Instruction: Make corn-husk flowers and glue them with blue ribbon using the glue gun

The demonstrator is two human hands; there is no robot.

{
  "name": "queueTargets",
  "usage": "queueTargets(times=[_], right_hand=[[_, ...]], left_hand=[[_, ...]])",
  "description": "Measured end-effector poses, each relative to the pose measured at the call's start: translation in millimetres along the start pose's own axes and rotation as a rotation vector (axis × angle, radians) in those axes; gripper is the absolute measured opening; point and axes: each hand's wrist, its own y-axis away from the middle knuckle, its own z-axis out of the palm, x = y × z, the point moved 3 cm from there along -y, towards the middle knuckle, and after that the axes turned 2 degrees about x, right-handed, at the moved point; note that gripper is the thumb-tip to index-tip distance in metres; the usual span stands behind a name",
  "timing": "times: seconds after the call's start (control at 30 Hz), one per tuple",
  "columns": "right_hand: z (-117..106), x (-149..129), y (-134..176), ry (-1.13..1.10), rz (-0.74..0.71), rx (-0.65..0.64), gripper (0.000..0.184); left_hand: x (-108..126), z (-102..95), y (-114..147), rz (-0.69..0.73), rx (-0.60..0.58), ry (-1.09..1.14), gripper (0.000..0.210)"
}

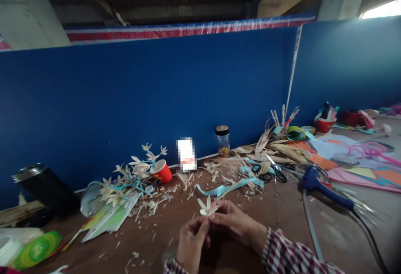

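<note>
A small pale flower with pointed petals [206, 206], apparently made of dried husk, is held upright between both hands above the brown table. My left hand [193, 237] pinches its base from below with thumb and fingers. From the right, my right hand [236, 219] has thumb and fingertips closed on the flower's lower right petals. The fingertips hide the underside of the flower. Just beyond the hands lies a light blue ribbon strip [227, 188] among husk scraps. Similar flowers on light blue stems [139, 167] lie in a bunch to the left, by a tipped red paper cup [163, 171].
Scissors [275, 173] and a blue glue gun [326, 188] with its cord lie to the right. A lidded jar [223, 141] stands by the blue partition [140, 90]. Dried husks [285, 150] and coloured paper [360, 176] are at back right. A dark bottle [45, 188] leans at left.
</note>
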Motion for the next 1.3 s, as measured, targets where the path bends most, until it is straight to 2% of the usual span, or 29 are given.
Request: queueTargets(times=[0.13,0.27,0.47,0.6,0.7,0.77,0.87,0.97,1.03,1.17,1.23,1.3], right_hand=[[1,-1,2,-0.007,-0.001,0.022,0.021],[1,-2,5,-0.007,0.007,0.003,0.019],[3,-3,8,0.037,0.061,-0.22,0.017],[7,-5,7,0.09,0.074,-0.27,0.017],[11,-7,5,0.059,0.003,-0.222,0.021],[16,-5,6,0.045,-0.031,-0.202,0.034],[27,1,12,0.151,-0.029,-0.259,0.052],[36,7,19,0.373,-0.012,-0.252,0.032],[36,3,22,0.537,-0.062,-0.165,0.029],[25,-27,27,0.75,-0.226,0.015,0.03],[13,-48,31,0.841,-0.256,0.061,0.03],[-8,-73,38,0.891,-0.263,0.165,0.03]], left_hand=[[4,0.0,2,-0.013,0.026,-0.014,0.029],[4,1.6,1,-0.02,-0.075,0.035,0.027],[0,6.2,3,-0.095,-0.274,0.25,0.027],[-1,7.0,5,-0.12,-0.288,0.283,0.028],[3,4.6,4,-0.079,-0.184,0.278,0.028],[10,2.5,4,-0.043,-0.109,0.279,0.027],[22,-3.3,10,0.007,-0.006,0.277,0.026],[34,-18.2,20,0.025,0.115,0.241,0.026],[41,-34.7,27,0.023,0.185,0.208,0.026],[57,-84.8,38,-0.009,0.437,0.205,0.03],[68,-112.0,42,0.05,0.532,0.248,0.026],[78,-139.0,48,0.084,0.663,0.315,0.019]])
